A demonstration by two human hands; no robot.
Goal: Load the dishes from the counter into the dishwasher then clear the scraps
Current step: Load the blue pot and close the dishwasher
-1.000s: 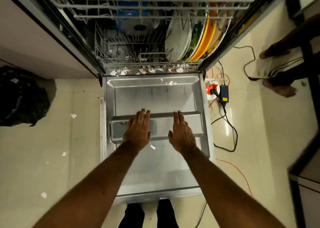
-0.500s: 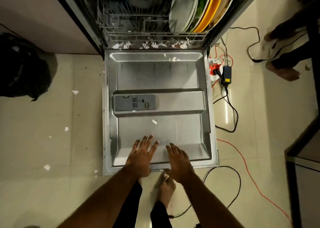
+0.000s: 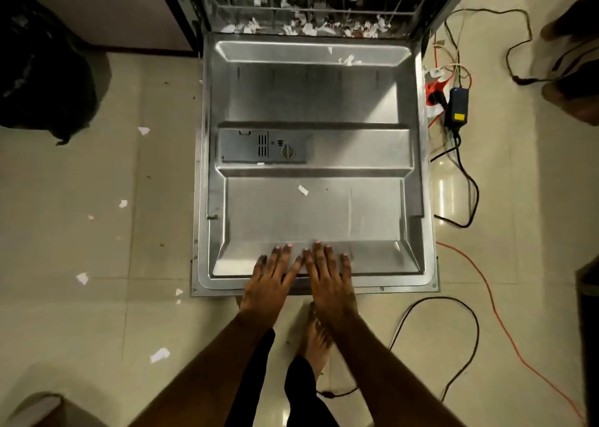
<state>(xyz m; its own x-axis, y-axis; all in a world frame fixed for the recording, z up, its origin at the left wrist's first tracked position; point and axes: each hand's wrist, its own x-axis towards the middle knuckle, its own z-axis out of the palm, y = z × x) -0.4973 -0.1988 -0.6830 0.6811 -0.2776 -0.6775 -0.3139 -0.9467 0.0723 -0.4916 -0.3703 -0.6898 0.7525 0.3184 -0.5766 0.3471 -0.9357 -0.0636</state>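
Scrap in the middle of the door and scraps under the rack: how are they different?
The middle scrap lies alone; the rack scraps crowd in a row. The middle scrap looks flat; the rack scraps look crumpled. Both are white bits, not yet cleared.

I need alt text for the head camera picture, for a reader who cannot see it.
Seen from above, the left hand and right hand lie flat, fingers straight, on the near edge of an open dishwasher door. White scraps lie on the door, under the rack and on the floor.
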